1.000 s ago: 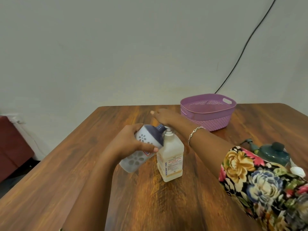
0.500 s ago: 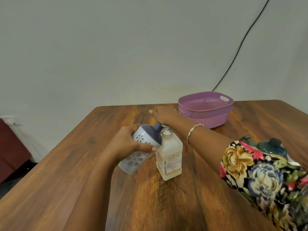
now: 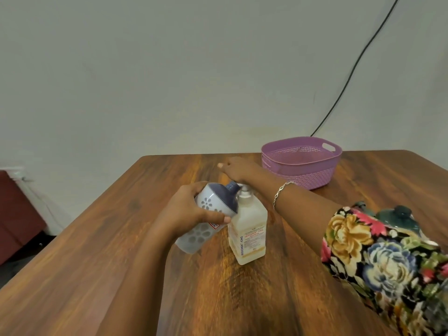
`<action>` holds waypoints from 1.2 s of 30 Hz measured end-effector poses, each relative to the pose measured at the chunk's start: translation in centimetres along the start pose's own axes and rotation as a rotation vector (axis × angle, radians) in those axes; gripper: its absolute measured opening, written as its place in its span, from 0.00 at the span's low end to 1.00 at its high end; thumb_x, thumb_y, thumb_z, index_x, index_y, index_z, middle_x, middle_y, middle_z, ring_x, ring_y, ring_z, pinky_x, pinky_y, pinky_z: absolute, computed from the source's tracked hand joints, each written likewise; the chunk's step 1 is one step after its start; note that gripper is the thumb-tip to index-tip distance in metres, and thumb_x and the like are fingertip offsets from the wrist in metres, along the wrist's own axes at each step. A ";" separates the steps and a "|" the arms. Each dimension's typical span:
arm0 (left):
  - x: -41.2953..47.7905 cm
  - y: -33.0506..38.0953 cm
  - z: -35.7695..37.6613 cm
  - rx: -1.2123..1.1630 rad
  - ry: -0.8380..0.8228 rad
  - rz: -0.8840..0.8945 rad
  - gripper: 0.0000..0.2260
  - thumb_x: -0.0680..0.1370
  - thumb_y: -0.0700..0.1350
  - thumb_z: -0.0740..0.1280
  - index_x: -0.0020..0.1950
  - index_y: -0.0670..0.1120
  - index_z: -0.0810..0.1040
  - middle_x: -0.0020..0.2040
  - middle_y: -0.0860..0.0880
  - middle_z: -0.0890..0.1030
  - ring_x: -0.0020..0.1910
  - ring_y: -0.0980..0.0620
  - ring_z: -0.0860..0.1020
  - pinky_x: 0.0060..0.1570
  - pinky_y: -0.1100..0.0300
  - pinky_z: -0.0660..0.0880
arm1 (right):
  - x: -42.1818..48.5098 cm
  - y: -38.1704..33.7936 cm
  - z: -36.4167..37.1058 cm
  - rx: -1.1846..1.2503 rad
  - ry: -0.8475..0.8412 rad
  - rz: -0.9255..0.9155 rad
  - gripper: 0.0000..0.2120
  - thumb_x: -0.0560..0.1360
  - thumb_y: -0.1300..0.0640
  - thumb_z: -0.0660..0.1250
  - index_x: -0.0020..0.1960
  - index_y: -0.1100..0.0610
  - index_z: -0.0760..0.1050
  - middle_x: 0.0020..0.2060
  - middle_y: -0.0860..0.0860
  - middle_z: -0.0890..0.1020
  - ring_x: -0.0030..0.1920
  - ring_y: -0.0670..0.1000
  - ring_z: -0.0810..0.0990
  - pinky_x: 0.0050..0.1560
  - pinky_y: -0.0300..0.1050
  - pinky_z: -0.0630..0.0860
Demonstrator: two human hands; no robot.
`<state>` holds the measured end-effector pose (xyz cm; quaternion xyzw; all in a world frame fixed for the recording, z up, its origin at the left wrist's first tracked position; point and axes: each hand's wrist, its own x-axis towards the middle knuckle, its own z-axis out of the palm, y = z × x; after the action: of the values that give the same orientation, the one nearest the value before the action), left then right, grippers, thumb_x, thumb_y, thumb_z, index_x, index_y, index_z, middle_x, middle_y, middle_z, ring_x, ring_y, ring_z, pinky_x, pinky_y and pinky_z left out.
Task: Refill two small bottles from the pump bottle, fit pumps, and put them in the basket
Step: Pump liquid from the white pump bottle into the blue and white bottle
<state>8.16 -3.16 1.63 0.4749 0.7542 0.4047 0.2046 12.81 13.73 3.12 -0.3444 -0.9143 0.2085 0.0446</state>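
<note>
**Pump head hidden under the right hand**

Head view: the left hand (image 3: 191, 209) grips the tilted small bottle (image 3: 211, 202), its neck against the pump bottle (image 3: 248, 229) standing on the surface (image 3: 242, 299). The right hand (image 3: 238, 169), fingers straight, covers the pump. The basket (image 3: 303, 175) stands just behind.

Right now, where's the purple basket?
Head view: the purple basket stands on the wooden table, far right, near the back edge by the wall, just right of the right hand that reaches over the pump bottle.
</note>
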 end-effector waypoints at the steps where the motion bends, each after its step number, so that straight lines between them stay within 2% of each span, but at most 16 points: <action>1: 0.1 -0.1 0.1 0.005 -0.004 -0.004 0.19 0.61 0.46 0.79 0.49 0.51 0.77 0.42 0.47 0.81 0.40 0.48 0.81 0.39 0.57 0.79 | 0.0 0.2 0.3 0.002 -0.004 0.008 0.25 0.82 0.47 0.49 0.67 0.65 0.67 0.67 0.60 0.70 0.66 0.59 0.70 0.62 0.49 0.66; 3: 0.2 -0.1 0.1 -0.005 -0.004 -0.009 0.20 0.61 0.46 0.79 0.50 0.50 0.77 0.42 0.47 0.81 0.40 0.48 0.81 0.39 0.56 0.79 | 0.1 0.4 0.4 0.003 -0.018 0.014 0.24 0.82 0.48 0.49 0.66 0.65 0.69 0.67 0.61 0.70 0.65 0.59 0.70 0.62 0.49 0.66; 6: 0.2 0.3 0.2 -0.014 -0.001 0.000 0.19 0.62 0.45 0.78 0.50 0.49 0.78 0.42 0.46 0.82 0.41 0.47 0.81 0.41 0.54 0.79 | 0.2 0.2 -0.3 0.027 -0.039 -0.006 0.23 0.82 0.46 0.49 0.57 0.64 0.73 0.61 0.61 0.74 0.59 0.58 0.74 0.54 0.46 0.67; 9: -0.1 0.6 0.0 -0.039 0.017 0.008 0.18 0.62 0.45 0.78 0.48 0.51 0.78 0.42 0.47 0.82 0.40 0.48 0.81 0.40 0.56 0.79 | 0.2 -0.3 -1.1 0.077 -0.027 -0.039 0.26 0.81 0.45 0.50 0.67 0.65 0.67 0.66 0.59 0.71 0.64 0.57 0.71 0.58 0.46 0.67; 10: -0.1 0.6 -0.1 -0.032 0.019 0.009 0.17 0.62 0.44 0.78 0.48 0.51 0.78 0.42 0.47 0.82 0.40 0.48 0.81 0.39 0.56 0.79 | 0.1 -0.4 -1.2 0.086 -0.029 -0.042 0.26 0.81 0.45 0.50 0.68 0.65 0.66 0.67 0.59 0.71 0.64 0.57 0.71 0.59 0.46 0.67; 17: 0.1 -0.2 0.1 -0.001 -0.001 0.004 0.19 0.62 0.45 0.78 0.50 0.50 0.77 0.43 0.47 0.81 0.40 0.48 0.81 0.39 0.57 0.79 | 0.6 0.8 0.5 -0.011 0.049 0.006 0.23 0.81 0.46 0.52 0.64 0.63 0.70 0.64 0.58 0.74 0.61 0.58 0.73 0.57 0.49 0.68; 22: 0.1 -0.3 0.2 -0.038 -0.005 0.011 0.19 0.62 0.45 0.78 0.50 0.52 0.77 0.43 0.47 0.81 0.41 0.49 0.81 0.38 0.59 0.79 | 0.7 0.8 0.3 0.012 0.043 0.005 0.21 0.80 0.47 0.54 0.59 0.63 0.72 0.58 0.58 0.76 0.57 0.57 0.75 0.54 0.48 0.69; 25: -0.2 -0.3 0.0 -0.060 0.015 0.029 0.20 0.62 0.44 0.78 0.50 0.53 0.77 0.43 0.48 0.81 0.41 0.49 0.81 0.38 0.59 0.79 | 0.5 0.4 -0.8 0.077 0.013 -0.027 0.19 0.81 0.47 0.54 0.54 0.62 0.72 0.45 0.56 0.76 0.48 0.54 0.74 0.47 0.44 0.67; 29: -0.4 -0.7 0.0 -0.052 0.021 0.039 0.21 0.62 0.44 0.79 0.52 0.52 0.77 0.44 0.48 0.81 0.41 0.49 0.81 0.40 0.56 0.80 | 0.6 0.1 -0.5 0.021 0.025 -0.016 0.21 0.81 0.47 0.53 0.59 0.63 0.72 0.54 0.57 0.78 0.52 0.56 0.76 0.50 0.45 0.69; 31: -0.6 -1.0 0.1 -0.074 0.018 0.030 0.22 0.61 0.44 0.79 0.52 0.52 0.77 0.44 0.48 0.81 0.41 0.49 0.81 0.40 0.56 0.80 | 0.9 0.3 0.5 -0.057 0.060 0.026 0.21 0.80 0.45 0.52 0.59 0.60 0.73 0.57 0.56 0.77 0.55 0.58 0.75 0.58 0.51 0.70; 33: -0.7 -1.3 0.2 -0.083 0.013 0.031 0.21 0.61 0.44 0.79 0.51 0.53 0.77 0.44 0.49 0.81 0.41 0.48 0.81 0.40 0.56 0.80 | 1.1 0.6 1.0 -0.095 0.076 0.045 0.22 0.80 0.44 0.52 0.58 0.59 0.73 0.57 0.58 0.77 0.55 0.59 0.75 0.59 0.57 0.70; 36: -0.8 -1.7 0.4 -0.104 0.008 0.018 0.25 0.58 0.48 0.81 0.52 0.53 0.77 0.44 0.48 0.82 0.41 0.48 0.81 0.39 0.56 0.80 | 0.9 0.8 0.6 -0.065 0.049 0.013 0.21 0.80 0.44 0.52 0.56 0.60 0.73 0.55 0.58 0.76 0.54 0.57 0.75 0.57 0.50 0.70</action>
<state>7.88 -4.12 0.01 0.4690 0.7287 0.4469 0.2222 12.45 14.58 2.17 -0.3568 -0.9168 0.1707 0.0545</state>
